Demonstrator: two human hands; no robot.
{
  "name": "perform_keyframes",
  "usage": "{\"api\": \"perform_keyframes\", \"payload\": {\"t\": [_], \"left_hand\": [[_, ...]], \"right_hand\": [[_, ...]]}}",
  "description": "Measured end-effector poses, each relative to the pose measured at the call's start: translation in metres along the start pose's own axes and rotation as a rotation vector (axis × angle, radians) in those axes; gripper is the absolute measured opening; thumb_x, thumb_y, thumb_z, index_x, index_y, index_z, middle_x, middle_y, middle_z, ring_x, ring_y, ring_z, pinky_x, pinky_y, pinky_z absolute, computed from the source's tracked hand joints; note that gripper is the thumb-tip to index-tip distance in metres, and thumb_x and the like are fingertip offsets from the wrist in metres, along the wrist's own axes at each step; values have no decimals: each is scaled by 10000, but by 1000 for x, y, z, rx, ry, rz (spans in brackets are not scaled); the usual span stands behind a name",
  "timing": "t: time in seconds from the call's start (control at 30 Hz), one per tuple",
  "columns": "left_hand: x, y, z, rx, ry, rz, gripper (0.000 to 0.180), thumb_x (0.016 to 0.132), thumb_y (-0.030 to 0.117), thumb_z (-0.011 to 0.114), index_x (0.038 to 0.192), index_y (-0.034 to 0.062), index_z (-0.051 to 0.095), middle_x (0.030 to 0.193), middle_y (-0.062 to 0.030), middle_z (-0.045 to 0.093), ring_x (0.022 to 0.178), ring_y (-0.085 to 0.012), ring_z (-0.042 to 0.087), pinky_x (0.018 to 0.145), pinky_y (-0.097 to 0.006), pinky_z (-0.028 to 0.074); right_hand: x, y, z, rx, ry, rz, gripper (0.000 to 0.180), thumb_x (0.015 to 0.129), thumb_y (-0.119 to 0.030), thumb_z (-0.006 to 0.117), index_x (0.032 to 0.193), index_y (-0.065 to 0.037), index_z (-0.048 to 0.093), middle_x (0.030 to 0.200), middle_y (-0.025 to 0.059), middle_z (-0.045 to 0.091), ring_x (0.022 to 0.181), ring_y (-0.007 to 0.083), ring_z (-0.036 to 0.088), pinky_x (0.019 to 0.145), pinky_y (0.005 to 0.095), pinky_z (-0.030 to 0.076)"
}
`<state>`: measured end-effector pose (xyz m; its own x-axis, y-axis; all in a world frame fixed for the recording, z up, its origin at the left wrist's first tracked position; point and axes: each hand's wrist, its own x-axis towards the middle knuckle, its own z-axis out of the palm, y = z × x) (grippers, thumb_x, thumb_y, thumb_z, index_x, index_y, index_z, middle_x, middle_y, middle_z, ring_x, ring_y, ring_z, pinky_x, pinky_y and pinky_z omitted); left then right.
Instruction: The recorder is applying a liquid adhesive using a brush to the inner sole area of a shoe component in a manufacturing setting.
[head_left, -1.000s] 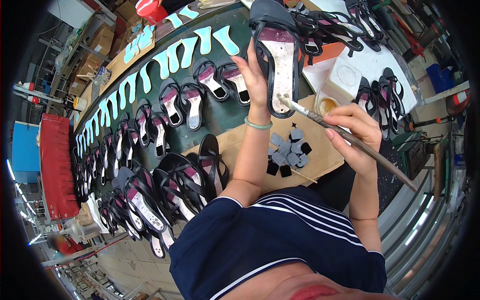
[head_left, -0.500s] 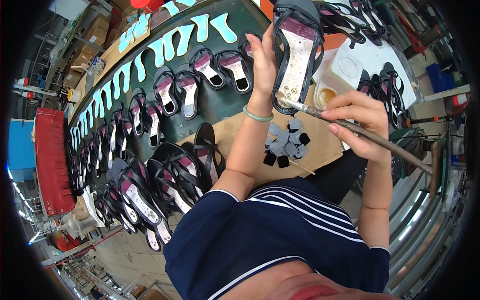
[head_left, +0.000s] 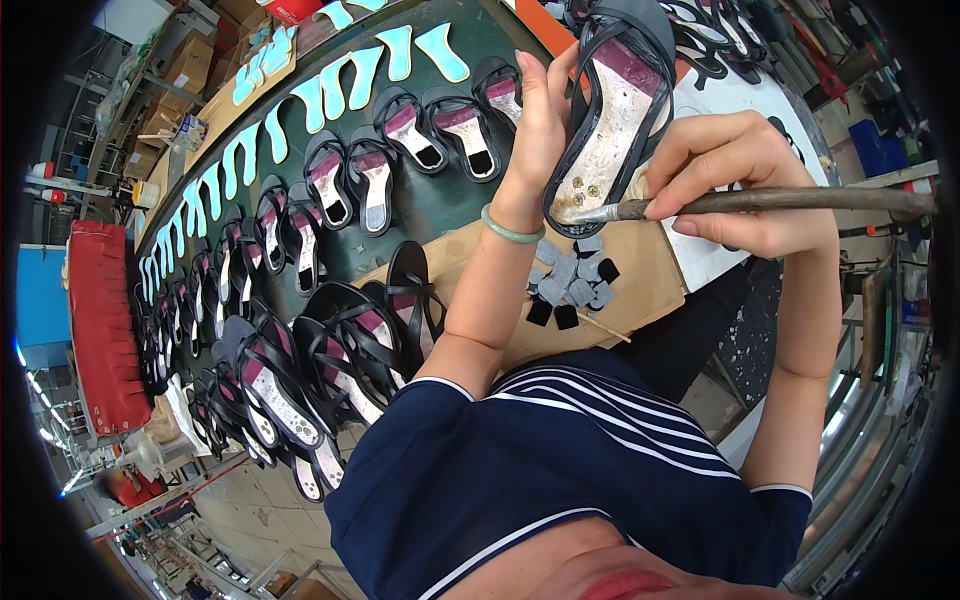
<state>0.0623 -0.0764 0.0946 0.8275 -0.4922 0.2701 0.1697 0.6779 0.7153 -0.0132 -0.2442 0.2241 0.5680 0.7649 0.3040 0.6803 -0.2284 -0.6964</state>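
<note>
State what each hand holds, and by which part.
Left hand grips the black sandal by its side edge; right hand holds the brush along its handle.

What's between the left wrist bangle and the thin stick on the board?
In the head view, a loose cluster of small grey and black patches lies on the tan board, between the bangle and the stick.

The left hand (head_left: 540,110) is raised with its forearm upright and fingers curled shut in a grip, while the right hand (head_left: 745,185), forearm bent inward, is pinched closed beside it.
</note>
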Motion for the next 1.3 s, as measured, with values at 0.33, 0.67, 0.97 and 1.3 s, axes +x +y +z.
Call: {"api": "perform_keyframes", "payload": {"t": [0.33,0.67,0.97,1.3], "left_hand": [[-6,8,6,132,17,-10,923,950,717,149,1493,-25,220,1407,-203,458,1253,-263,504,1044,-335,401],[15,-17,-34,302,101,-1,521,1028,364,381,1423,36,461,1438,-91,432,1325,-229,417,1121,-369,305],[-14,-34,-125,-241,474,96,643,973,644,323,1178,87,568,953,-81,660,714,-230,638,615,-358,544],[-7,-31,-103,-240,524,-5,819,916,740,259,1119,16,583,738,-142,666,533,-272,642,448,-355,531]], "right_hand": [[33,-5,-14,30,-205,28,193,635,69,665,810,20,728,821,97,638,772,210,630,666,315,493],[31,-8,-58,113,-261,89,261,620,50,623,851,10,738,855,98,636,856,226,620,775,330,497],[-99,-19,-49,363,813,69,198,790,-22,698,947,97,682,801,133,632,676,180,632,611,266,499],[-155,-9,-29,255,1550,-190,224,920,-113,522,811,73,582,729,146,566,517,192,525,495,300,435]]}}
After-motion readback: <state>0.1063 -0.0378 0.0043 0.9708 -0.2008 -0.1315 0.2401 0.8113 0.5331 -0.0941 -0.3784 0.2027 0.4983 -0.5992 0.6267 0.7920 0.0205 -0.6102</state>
